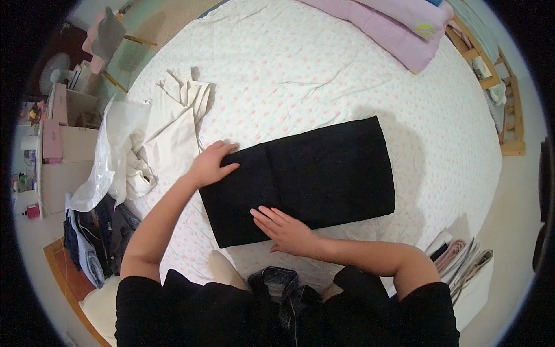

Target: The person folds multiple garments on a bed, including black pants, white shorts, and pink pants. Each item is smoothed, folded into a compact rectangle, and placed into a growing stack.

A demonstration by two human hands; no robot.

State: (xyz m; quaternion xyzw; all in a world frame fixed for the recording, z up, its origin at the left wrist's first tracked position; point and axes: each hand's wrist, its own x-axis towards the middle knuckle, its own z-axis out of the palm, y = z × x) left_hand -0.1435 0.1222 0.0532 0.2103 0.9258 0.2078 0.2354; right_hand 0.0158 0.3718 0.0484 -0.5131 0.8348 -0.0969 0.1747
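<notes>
A thick rectangle of folded black cloth (pixel 324 170) lies slantwise on the bed, with a crease running across it left of the middle. My left hand (pixel 213 164) rests at its far left corner, thumb and fingers apart, not closed around it. Near the front edge, my right hand (pixel 284 232) is laid flat on the cloth with its fingers stretched out. What lies beneath the cloth is hidden.
Crumpled cream clothing (pixel 176 113) and a clear plastic bag (pixel 110 153) lie on the left. Dark and blue garments (pixel 95 234) hang there at the bed's edge. A pink folded quilt (pixel 387 29) sits at the far right; folded clothes (pixel 462 263) stand upright in a white container at the near right.
</notes>
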